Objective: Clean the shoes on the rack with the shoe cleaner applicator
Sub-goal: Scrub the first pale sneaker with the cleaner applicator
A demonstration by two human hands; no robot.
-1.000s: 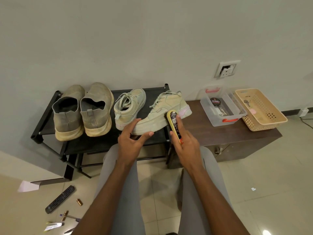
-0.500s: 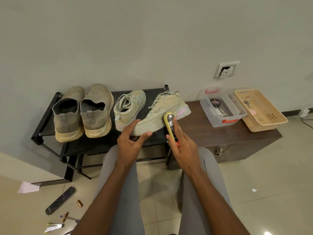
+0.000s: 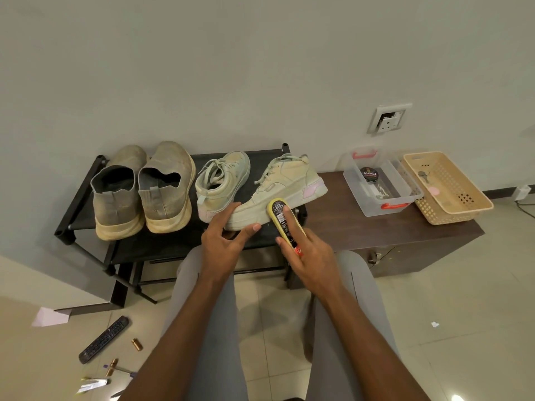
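On the black shoe rack (image 3: 78,198) stand two grey slip-on shoes (image 3: 139,189) at the left and a pale green sneaker (image 3: 223,180) beside them. A second pale green sneaker (image 3: 289,183) lies tilted at the rack's right end. My left hand (image 3: 223,241) grips its toe, thumb and fingers round the sole. My right hand (image 3: 307,253) holds the yellow shoe cleaner applicator (image 3: 282,218), index finger along its top, its head pressed against the sneaker's side near the sole.
A dark brown cabinet (image 3: 347,227) adjoins the rack on the right, bearing a clear box (image 3: 405,195) with a polish tin (image 3: 369,173) and a beige basket (image 3: 463,209). On the floor at lower left lie a remote (image 3: 104,340), batteries and paper. My grey-trousered knees sit below.
My right hand has slid the applicator leftward along the sneaker's side, from near the pink heel toward the toe. My left hand keeps its grip on the toe.
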